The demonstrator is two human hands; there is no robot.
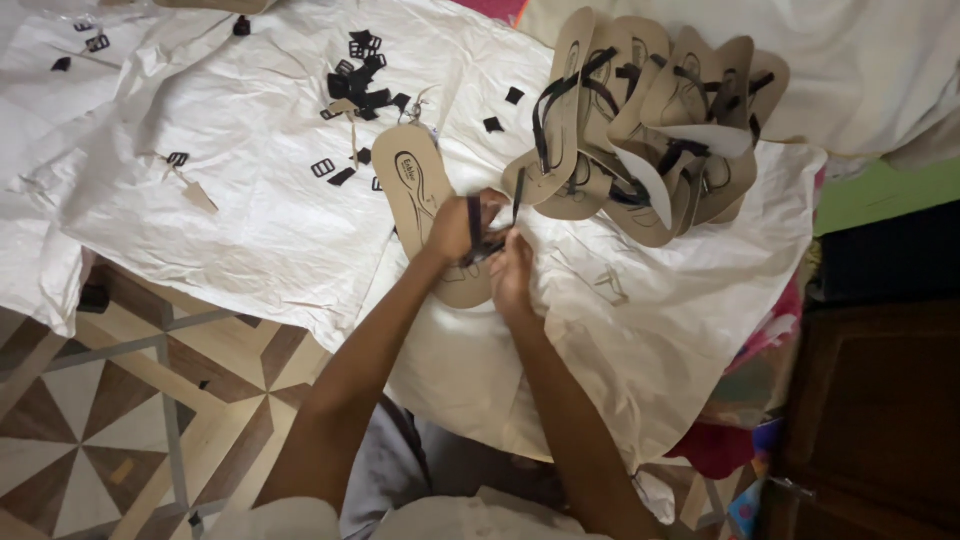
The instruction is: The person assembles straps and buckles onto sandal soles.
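Note:
A tan sandal sole [418, 190] lies on the white sheet [250, 220] in front of me. My left hand [455, 228] grips a black strap [474, 215] at the sole's near end. Close beside it, my right hand [512, 270] pinches the other end of the strap [517, 200] over the same part of the sole. The fingers of both hands are closed around the strap, and they hide where it meets the sole.
A heap of finished tan sandals with black straps [650, 130] lies to the right. Loose black buckles and strap pieces [360, 75] are scattered at the back. Patterned floor tiles [110, 400] show at lower left, a dark wooden cabinet [870, 400] at right.

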